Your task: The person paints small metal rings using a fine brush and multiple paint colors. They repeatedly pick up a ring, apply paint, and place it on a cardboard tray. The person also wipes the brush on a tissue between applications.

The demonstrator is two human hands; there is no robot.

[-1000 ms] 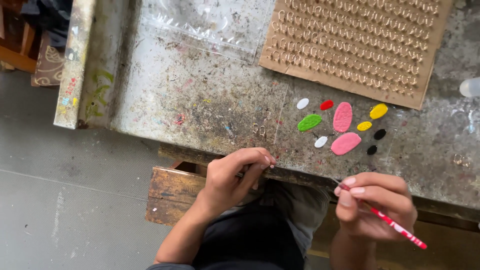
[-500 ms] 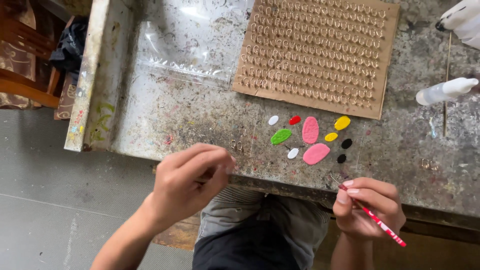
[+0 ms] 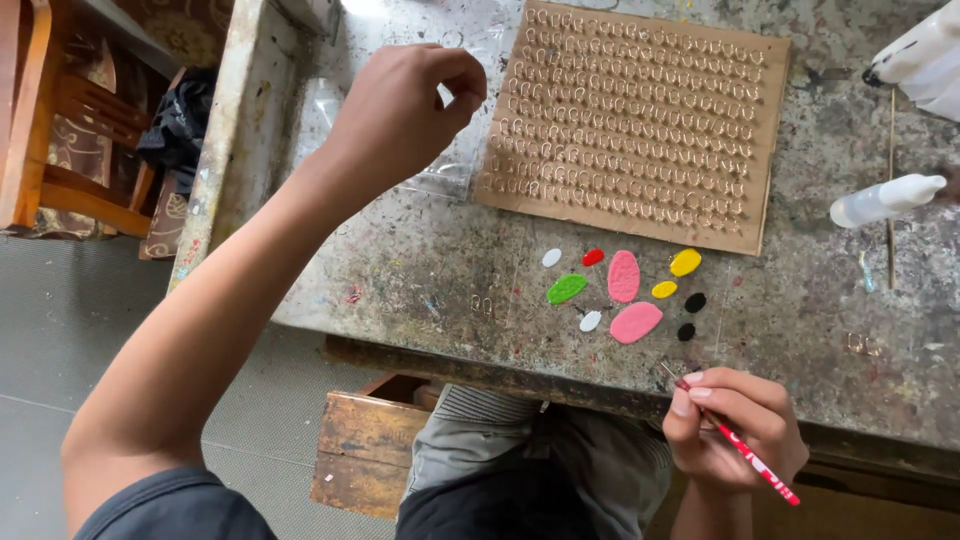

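Left hand [image 3: 400, 110] fingers pinched, seemingly empty; right hand [image 3: 735, 430] grips brush [image 3: 735, 445].

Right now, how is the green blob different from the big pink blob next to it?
The green blob is smaller and slimmer than the pink blob. The green blob lies slanted, while the pink blob stands nearly straight up and down in the view. The green blob sits further left, nearer the white dots. Both are flat, oval patches of colour on the worn, speckled table.

A craft workshop: paint-spattered workbench [image 3: 420, 270], glue bottle [image 3: 885, 200], cardboard sheet [image 3: 640, 125] of small loops.
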